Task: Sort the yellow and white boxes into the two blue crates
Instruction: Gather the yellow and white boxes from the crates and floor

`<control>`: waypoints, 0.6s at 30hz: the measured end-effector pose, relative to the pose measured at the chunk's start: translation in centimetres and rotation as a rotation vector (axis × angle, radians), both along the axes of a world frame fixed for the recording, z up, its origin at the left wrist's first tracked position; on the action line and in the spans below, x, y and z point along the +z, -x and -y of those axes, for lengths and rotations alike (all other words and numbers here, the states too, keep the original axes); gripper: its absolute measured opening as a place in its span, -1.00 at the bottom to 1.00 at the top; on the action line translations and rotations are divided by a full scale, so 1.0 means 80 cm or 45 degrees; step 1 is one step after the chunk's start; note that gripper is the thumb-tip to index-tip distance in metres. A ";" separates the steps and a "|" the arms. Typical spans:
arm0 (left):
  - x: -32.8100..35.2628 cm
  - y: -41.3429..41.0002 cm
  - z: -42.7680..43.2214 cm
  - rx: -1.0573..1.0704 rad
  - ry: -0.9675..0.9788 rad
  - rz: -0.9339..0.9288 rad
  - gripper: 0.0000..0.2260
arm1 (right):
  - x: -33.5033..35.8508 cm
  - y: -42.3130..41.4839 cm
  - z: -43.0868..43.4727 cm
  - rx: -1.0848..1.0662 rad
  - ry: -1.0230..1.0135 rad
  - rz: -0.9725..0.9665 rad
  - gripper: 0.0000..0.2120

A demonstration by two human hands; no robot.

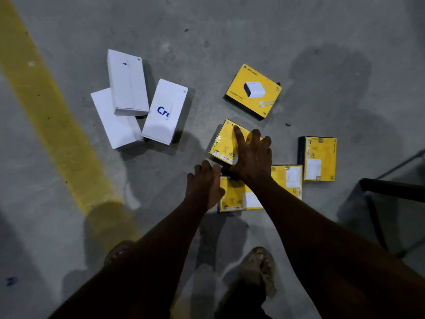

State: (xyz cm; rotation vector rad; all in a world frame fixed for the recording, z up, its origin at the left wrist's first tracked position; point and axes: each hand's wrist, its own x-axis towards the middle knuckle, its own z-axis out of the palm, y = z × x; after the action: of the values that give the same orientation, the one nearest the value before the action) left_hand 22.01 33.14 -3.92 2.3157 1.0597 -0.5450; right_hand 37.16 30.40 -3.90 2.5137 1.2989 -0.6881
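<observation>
Yellow box lies on the concrete floor directly under the right grip, fingers spread flat on it and clasping nothing, while the left grip, curled beside a nearer yellow box, may hold something, I cannot tell

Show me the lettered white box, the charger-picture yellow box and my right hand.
Lettered white box (166, 104): head view, middle of its top face.
Charger-picture yellow box (253, 89): head view, on the printed charger.
Right hand (251, 158): head view, back of the hand.
</observation>
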 end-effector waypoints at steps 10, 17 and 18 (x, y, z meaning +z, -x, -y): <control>-0.020 -0.051 0.076 -0.465 -0.079 -0.007 -0.16 | 0.005 -0.050 0.085 -0.138 -0.069 0.007 0.05; -0.044 -0.048 0.099 -0.692 -0.248 -0.045 0.07 | 0.000 -0.052 0.130 -0.239 -0.080 0.100 0.13; -0.047 -0.048 0.097 -0.700 -0.287 -0.028 0.03 | 0.001 -0.051 0.134 -0.252 -0.089 0.116 0.12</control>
State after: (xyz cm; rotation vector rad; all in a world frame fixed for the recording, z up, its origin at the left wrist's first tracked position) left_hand 25.83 25.36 -7.66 2.8181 0.4975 -0.6811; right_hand 41.23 19.69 -3.81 2.7214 1.0716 -0.5683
